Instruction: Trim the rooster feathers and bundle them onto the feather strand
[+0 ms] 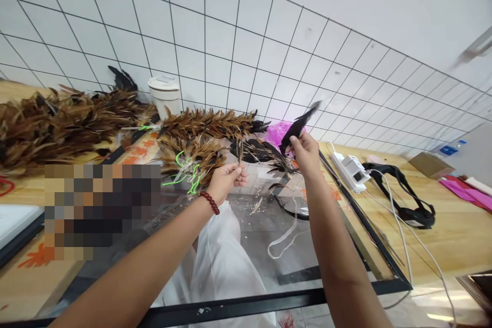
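Observation:
My left hand [229, 177], a dark red bead bracelet [209, 202] at its wrist, pinches a slim brownish feather [240, 151] that points upward. Held higher and to the right, a long black feather [298, 128] is gripped between the thumb and fingers of my right hand [305, 152]. Loose black feathers [255, 150] lie between and beyond the hands. Just left of my left hand rests a bunch of brown feathers [188, 156], with bright green ties [194, 179] on it. Behind them stretches a brown feather strip [211, 124].
A large brown feather pile [65, 115] covers the left side, beside a white lidded cup [165, 93]. Pink plastic [277, 132] lies near the wire grid. On the right are a white power strip [349, 171], cables and a black strap [407, 210]. The glass tabletop has a black frame [238, 307].

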`<state>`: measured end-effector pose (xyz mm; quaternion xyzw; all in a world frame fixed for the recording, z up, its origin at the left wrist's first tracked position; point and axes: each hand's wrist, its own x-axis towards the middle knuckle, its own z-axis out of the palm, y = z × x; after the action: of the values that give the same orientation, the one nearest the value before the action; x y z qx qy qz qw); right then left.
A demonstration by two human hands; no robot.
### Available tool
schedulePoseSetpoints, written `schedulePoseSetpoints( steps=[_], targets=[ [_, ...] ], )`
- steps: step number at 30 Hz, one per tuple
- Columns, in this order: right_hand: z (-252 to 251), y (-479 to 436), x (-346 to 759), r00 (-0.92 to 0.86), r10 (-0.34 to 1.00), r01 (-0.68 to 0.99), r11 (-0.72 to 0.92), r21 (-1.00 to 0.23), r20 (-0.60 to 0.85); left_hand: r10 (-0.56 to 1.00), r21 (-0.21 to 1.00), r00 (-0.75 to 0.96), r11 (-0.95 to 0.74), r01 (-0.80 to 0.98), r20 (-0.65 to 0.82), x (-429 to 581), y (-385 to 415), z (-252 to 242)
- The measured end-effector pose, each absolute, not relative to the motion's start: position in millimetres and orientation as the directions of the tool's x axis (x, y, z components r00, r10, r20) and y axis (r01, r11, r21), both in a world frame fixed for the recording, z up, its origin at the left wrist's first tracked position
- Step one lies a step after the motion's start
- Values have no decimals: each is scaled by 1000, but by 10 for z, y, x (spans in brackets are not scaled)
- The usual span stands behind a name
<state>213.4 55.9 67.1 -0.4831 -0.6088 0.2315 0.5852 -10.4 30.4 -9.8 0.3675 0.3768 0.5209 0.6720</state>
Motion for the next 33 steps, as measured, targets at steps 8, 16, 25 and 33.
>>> schedulePoseSetpoints(
  steps=[8, 16, 25, 33],
  targets=[
    [664, 474, 1699, -40, 998, -242, 32, -970, 43, 982, 885, 160, 163, -436, -102, -111, 299, -113],
    [671, 369, 1817, -433, 899, 548, 317, -774, 62, 998, 996, 41, -38, -79, 41, -62, 315, -197],
    [915, 231, 1956, -353, 933, 914, 329, -236, -65, 738, 495, 164, -583, 645, 655, -47, 97, -129],
    [978, 245, 2142, -398, 916, 847, 346, -404, -49, 900, 683, 196, -425, 594, 389, -77, 143, -117]
  ],
)
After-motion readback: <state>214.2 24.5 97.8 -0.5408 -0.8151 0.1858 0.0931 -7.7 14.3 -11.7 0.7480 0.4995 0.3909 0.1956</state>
